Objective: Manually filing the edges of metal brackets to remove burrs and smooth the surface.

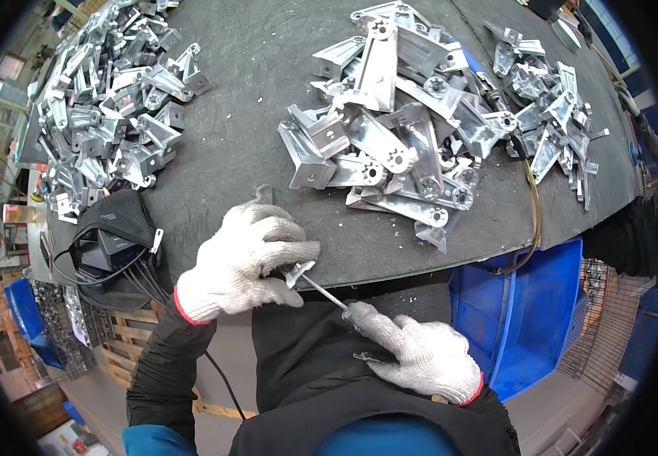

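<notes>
My left hand [249,262], in a white knit glove with a red cuff, grips a small shiny metal bracket [298,272] at the near edge of the table. Most of that bracket is hidden by the fingers. Closed round the handle end of a hand tool with a thin straight metal shaft [325,292] is my right hand [420,349], gloved the same way. The shaft's far end meets the bracket; the handle is hidden in the glove, so I cannot tell the tool's exact kind. Beyond my hands lies a heap of silvery cast metal brackets [378,144].
Another large heap of brackets [109,106] covers the table's left side, and a smaller pile [553,114] lies at right. A black mesh bag [120,216] with cables hangs at the left edge. A blue-handled tool [473,61] with a yellowish hose [533,201] runs toward a blue bin [538,323].
</notes>
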The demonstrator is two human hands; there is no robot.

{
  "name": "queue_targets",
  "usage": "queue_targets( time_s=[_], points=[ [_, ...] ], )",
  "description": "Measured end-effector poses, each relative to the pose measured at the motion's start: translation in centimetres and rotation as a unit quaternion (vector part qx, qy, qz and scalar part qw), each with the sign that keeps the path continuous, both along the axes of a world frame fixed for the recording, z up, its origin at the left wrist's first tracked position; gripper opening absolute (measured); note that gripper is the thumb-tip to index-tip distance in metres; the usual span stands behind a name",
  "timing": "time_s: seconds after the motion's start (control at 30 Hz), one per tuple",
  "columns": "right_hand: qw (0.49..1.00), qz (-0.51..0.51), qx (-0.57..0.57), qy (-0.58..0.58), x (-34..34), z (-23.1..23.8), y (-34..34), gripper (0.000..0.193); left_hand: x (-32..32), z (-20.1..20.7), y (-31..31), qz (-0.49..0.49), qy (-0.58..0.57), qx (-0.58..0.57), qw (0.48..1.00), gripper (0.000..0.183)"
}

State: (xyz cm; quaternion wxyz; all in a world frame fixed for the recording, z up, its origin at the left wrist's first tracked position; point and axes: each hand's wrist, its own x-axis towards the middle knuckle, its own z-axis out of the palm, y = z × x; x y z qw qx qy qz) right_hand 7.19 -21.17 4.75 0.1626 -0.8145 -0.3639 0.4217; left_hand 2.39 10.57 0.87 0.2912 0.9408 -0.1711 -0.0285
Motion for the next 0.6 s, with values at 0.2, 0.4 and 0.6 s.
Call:
queue_targets(
  time_s=[0.2, 0.4, 0.6],
  points=[
    [0.996, 0.046, -0.064, -0.042, 1.1, 0.7, 0.8, 0.068, 0.1, -0.3, 0.3, 0.017, 0.001, -0.014, 1.0, 0.069],
    [0.992, 0.04, -0.095, -0.074, 0.8, 0.2, 2.9, 0.065, 0.4, 0.0, -0.1, 0.028, 0.021, -0.006, 0.999, 0.061],
    [0.996, 0.004, -0.059, 0.065, 2.8, -0.3, 4.7, 0.074, -0.3, -0.8, 0.0, 0.037, -0.007, -0.024, 0.999, 0.057]
  ],
)
